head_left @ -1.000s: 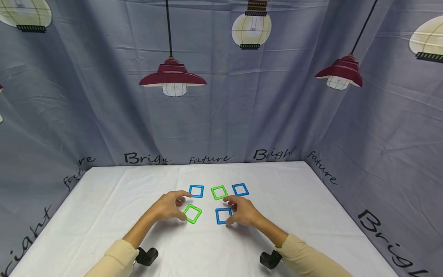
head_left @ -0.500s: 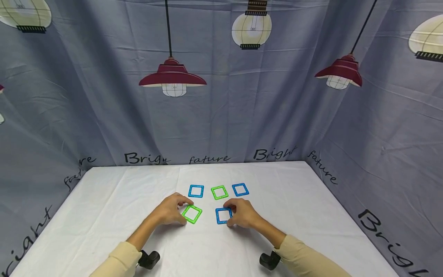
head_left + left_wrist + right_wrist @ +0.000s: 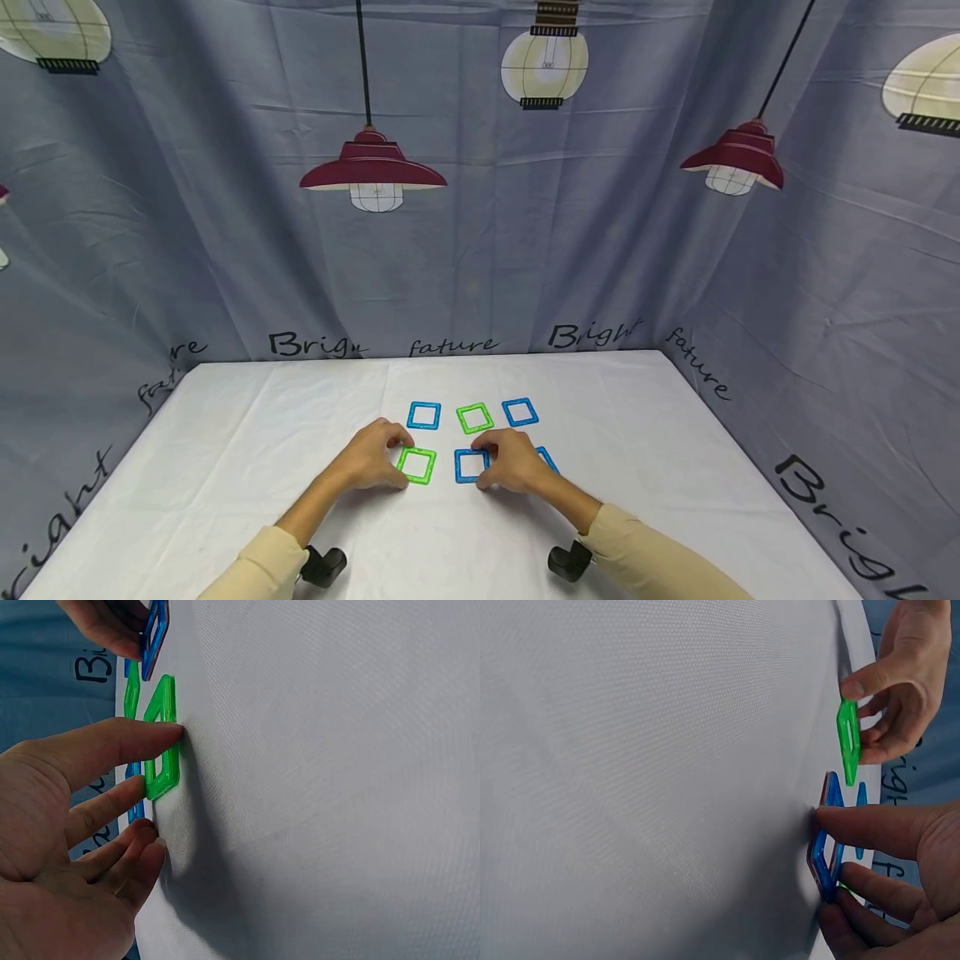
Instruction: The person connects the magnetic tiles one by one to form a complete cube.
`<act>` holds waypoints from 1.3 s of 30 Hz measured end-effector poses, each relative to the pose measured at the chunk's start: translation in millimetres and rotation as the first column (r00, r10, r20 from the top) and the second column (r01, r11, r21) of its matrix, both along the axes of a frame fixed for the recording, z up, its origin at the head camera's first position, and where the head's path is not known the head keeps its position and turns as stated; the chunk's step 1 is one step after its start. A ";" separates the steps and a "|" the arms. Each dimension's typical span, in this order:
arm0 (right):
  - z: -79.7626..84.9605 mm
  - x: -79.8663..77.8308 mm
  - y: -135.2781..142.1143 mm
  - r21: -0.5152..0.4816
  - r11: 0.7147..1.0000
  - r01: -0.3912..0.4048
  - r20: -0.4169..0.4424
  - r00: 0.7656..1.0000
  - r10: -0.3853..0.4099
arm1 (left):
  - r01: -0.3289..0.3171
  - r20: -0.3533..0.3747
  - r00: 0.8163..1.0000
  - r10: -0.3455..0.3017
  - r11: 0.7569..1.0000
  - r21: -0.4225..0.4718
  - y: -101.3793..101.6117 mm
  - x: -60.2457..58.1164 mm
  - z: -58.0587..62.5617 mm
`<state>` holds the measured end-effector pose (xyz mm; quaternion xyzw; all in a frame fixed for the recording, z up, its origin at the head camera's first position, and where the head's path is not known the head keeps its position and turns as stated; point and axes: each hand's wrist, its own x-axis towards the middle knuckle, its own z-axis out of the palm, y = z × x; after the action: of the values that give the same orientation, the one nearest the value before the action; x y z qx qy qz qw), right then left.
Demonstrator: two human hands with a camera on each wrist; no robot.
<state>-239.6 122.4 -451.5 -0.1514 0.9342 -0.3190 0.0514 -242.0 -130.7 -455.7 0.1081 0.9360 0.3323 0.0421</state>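
My left hand (image 3: 372, 457) pinches the left side of a green square magnetic tile (image 3: 431, 468), an open frame, between thumb and fingers. In the left wrist view the thumb lies at the near edge of this green tile (image 3: 172, 761). My right hand (image 3: 512, 462) holds a blue square magnetic tile (image 3: 458, 467) by its right side. Seen from the right wrist, this blue tile (image 3: 822, 862) has thumb and fingers on opposite edges and a reddish underside. The two held tiles face each other with a small gap between them.
Behind the hands lie a blue tile (image 3: 424, 427), a green tile (image 3: 479, 429) and another blue tile (image 3: 525, 422) on the white-covered table (image 3: 300, 400). One more blue tile (image 3: 550, 459) shows partly behind the right wrist. A printed grey curtain (image 3: 480, 275) surrounds the table.
My right hand has moved left with the blue tile, uncovering another blue tile behind the wrist. The green tile in my left hand has turned squarer to the blue one.
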 end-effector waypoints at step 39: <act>1.4 -9.0 -25.0 0.019 1.000 -0.014 0.021 1.000 0.014 | -0.028 0.040 0.999 0.028 1.000 -0.011 3.9 1.7 5.8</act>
<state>-248.7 97.4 -450.1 -0.1542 0.9354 -0.3114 0.0648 -240.3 -126.7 -449.8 0.0879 0.9382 0.3299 0.0569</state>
